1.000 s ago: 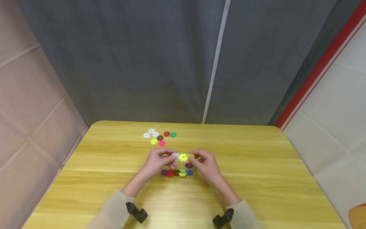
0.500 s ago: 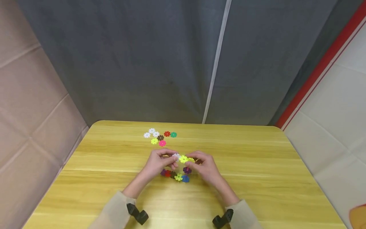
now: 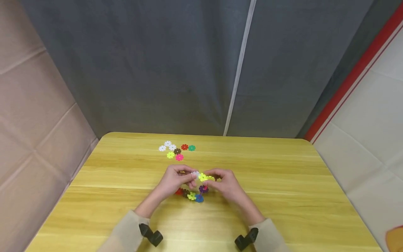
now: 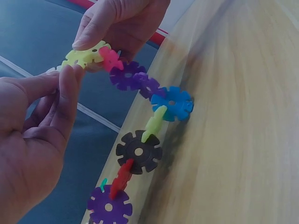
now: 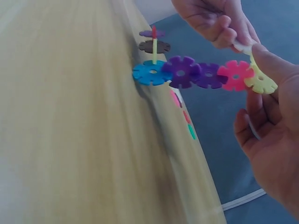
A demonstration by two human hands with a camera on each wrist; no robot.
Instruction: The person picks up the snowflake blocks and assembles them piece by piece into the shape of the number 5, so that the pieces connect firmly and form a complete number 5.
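Both hands meet over the middle of the yellow table (image 3: 283,196) and hold one end of a chain of coloured snowflake discs (image 3: 192,195). My left hand (image 3: 191,179) pinches a white disc (image 3: 195,174) at the chain's top end. My right hand (image 3: 208,179) pinches the yellow disc (image 5: 259,80) beside it. From there the chain runs pink (image 5: 235,74), purple (image 5: 183,71), blue (image 4: 172,103), yellow-green, black (image 4: 138,151), red and purple (image 4: 109,206). The blue disc touches the tabletop. In the wrist views, my left hand (image 4: 70,77) and my right hand (image 5: 259,88) meet at that same end.
A small group of loose discs lies farther back on the table: three white (image 3: 167,146), a brown one (image 3: 177,151), red (image 3: 184,147), green (image 3: 191,148), yellow (image 3: 170,155) and pink (image 3: 179,157). Grey curtain hangs behind the table's far edge.
The chain's lower part has swung left and toward me, its blue corner now sitting under the hands. Both hands have kept their hold and barely shifted.
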